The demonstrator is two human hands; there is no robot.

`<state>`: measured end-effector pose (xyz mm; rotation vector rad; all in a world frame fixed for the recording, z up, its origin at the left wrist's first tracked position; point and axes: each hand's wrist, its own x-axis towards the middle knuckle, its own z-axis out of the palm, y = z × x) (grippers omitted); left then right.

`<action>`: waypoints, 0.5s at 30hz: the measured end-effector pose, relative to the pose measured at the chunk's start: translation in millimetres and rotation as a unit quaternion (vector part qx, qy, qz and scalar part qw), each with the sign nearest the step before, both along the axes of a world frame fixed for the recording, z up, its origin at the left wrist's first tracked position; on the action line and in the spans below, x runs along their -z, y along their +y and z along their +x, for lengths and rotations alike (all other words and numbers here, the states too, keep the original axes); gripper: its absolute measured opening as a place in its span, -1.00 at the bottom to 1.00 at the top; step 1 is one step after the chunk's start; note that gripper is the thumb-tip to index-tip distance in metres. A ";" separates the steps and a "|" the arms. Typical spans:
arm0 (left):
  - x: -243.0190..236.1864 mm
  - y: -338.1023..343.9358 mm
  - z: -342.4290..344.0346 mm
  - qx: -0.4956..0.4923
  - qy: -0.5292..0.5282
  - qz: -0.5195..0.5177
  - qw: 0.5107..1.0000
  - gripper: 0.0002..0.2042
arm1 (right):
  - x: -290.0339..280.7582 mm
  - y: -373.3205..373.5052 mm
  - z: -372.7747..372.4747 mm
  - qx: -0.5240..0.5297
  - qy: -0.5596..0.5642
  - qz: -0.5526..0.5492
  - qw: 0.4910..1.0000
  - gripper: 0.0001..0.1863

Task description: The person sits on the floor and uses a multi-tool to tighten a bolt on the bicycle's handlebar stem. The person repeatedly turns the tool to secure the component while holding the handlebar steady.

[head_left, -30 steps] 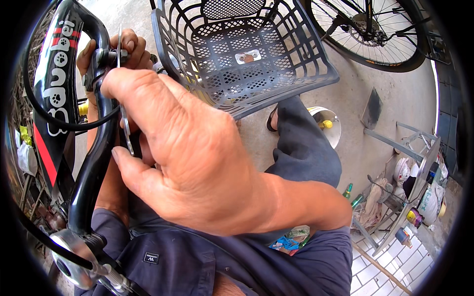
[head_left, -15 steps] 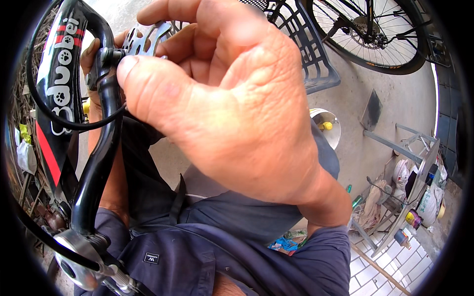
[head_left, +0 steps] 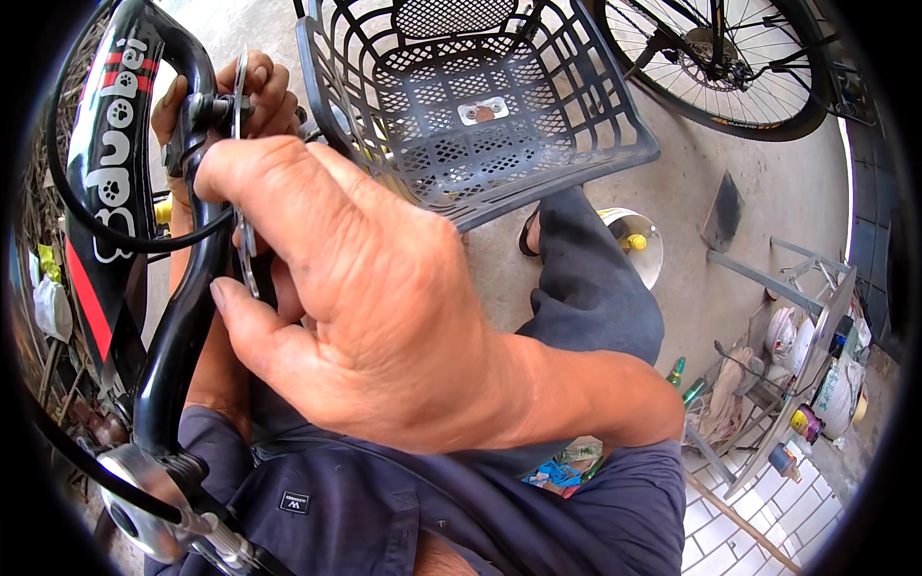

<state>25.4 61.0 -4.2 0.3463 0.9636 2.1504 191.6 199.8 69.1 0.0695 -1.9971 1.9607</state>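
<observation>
My right hand (head_left: pixel 355 298) fills the middle, its fingers and thumb closed on a flat metal wrench (head_left: pixel 239 125) seen almost edge-on. The wrench stands beside a bolt (head_left: pixel 206 108) on the black bent handlebar (head_left: pixel 182 355); whether it is seated on the bolt head, I cannot tell. My left hand (head_left: pixel 267 96) is wrapped round the bar from behind, thumb on the left side and curled fingers on the right next to the wrench's upper end. Part of its grip is hidden by the bar and the wrench. A black cable (head_left: pixel 144 246) loops in front of the handlebar.
A black plastic basket (head_left: pixel 423 182) sits ahead, beside a bicycle wheel (head_left: pixel 715 67). Near my knee is a white bucket (head_left: pixel 648 264). A metal-framed stand (head_left: pixel 768 278) with bags and clutter stands right. A silver bell-like part (head_left: pixel 144 504) is low left, below a padded black cover (head_left: pixel 120 144).
My right hand has come down and turned, its back now facing up. The wrench has swung from showing its holed face to nearly edge-on. The basket has come into full view.
</observation>
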 end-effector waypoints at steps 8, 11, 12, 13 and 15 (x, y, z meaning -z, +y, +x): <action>0.0 -0.5 1.7 0.002 0.008 -0.005 1.000 -0.15 | -4.9 16.2 -16.7 0.111 0.065 -0.083 0.988 -0.73; 3.8 -0.6 0.7 0.003 0.005 -0.007 1.000 -0.15 | -1.3 17.8 -25.3 0.112 0.037 -0.132 0.984 -0.75; 3.8 -0.9 0.9 0.003 0.006 -0.009 1.000 -0.14 | -4.2 20.0 -27.4 0.103 0.021 -0.144 0.984 -0.74; 1.6 -1.8 1.1 0.005 0.009 -0.011 1.000 -0.14 | -9.0 23.1 -29.4 0.092 0.003 -0.154 0.984 -0.74; 1.4 0.0 2.2 0.008 0.011 -0.010 1.000 -0.14 | -14.6 30.3 -30.9 0.071 -0.036 -0.176 0.981 -0.72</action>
